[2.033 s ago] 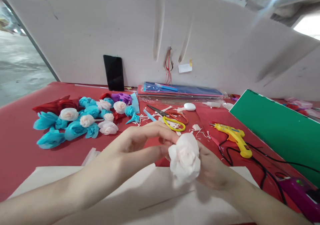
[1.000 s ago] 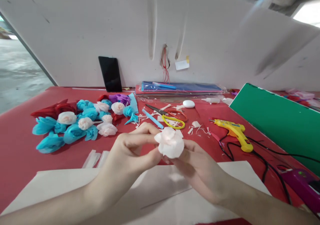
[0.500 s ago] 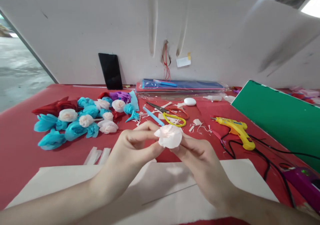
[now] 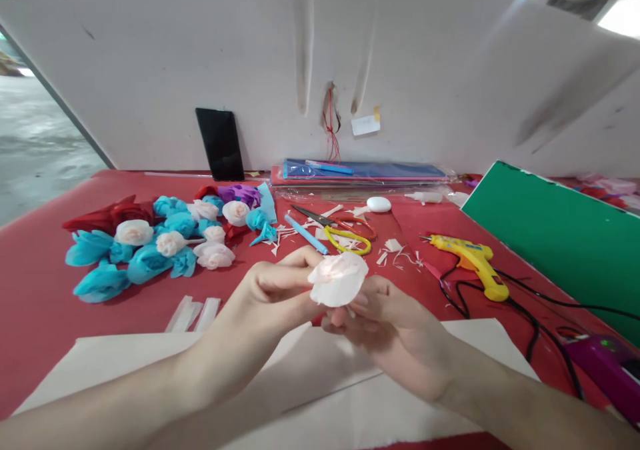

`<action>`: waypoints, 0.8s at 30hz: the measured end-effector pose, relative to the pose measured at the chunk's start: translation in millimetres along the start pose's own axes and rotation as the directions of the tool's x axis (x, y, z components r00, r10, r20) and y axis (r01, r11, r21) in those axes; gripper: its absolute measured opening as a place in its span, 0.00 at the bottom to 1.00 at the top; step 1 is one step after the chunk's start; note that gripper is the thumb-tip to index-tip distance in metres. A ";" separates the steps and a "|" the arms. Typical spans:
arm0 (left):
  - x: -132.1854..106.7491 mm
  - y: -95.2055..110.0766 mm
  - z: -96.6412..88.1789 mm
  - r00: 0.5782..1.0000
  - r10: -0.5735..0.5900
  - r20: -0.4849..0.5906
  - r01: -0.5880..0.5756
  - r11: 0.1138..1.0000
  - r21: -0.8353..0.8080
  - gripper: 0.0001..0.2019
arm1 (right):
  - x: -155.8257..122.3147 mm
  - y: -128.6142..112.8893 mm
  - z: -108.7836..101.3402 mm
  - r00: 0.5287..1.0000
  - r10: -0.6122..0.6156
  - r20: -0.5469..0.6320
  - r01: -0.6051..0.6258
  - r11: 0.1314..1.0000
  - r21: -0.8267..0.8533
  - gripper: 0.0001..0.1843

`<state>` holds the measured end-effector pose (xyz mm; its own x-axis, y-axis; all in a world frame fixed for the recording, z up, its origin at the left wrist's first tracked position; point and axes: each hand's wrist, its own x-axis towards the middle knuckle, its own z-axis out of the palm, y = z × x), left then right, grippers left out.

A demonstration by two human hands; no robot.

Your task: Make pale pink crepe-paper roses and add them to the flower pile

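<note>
Paper rose [image 4: 337, 279] sits above the near middle of the counter [image 4: 40, 290], its left edge pinched by the left hand [image 4: 270, 295] and its base held from below-right by the right hand [image 4: 395, 327], which is equally close.

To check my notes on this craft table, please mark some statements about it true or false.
1. The left hand and the right hand both hold the flower. True.
2. The glue gun lies left of the hands. False: it lies to their right, on the table.
3. The scissors lie beyond the flower. True.
4. The phone lies flat. False: it leans upright against the wall.
</note>
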<state>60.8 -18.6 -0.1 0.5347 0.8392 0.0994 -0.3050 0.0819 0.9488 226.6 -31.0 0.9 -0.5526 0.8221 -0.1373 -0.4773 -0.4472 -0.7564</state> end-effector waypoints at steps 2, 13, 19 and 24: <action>-0.5 -0.5 -0.3 1.000 -0.006 0.028 0.007 1.000 -0.022 0.13 | -0.4 1.1 -0.8 1.000 0.019 0.008 -0.019 0.999 0.028 0.07; 5.8 -2.5 -6.5 0.997 -0.030 0.077 0.031 0.999 -0.009 0.10 | -2.2 0.0 -2.0 0.994 -0.105 0.028 0.108 0.986 -0.129 0.08; 4.4 -5.0 -4.1 0.991 -0.071 0.112 0.077 0.995 -0.057 0.10 | 1.2 3.6 -4.7 0.996 -0.060 0.064 0.060 0.998 -0.002 0.07; 4.2 -6.1 -4.3 0.984 -0.083 0.154 0.100 0.990 -0.103 0.08 | 1.5 7.4 -3.6 0.991 -0.065 0.117 0.057 0.996 0.072 0.06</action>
<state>61.5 -13.3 -6.8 0.6736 0.7363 0.0651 -0.3294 0.2201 0.9182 224.7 -31.8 -7.2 -0.5964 0.8026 -0.0116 -0.5564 -0.4238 -0.7147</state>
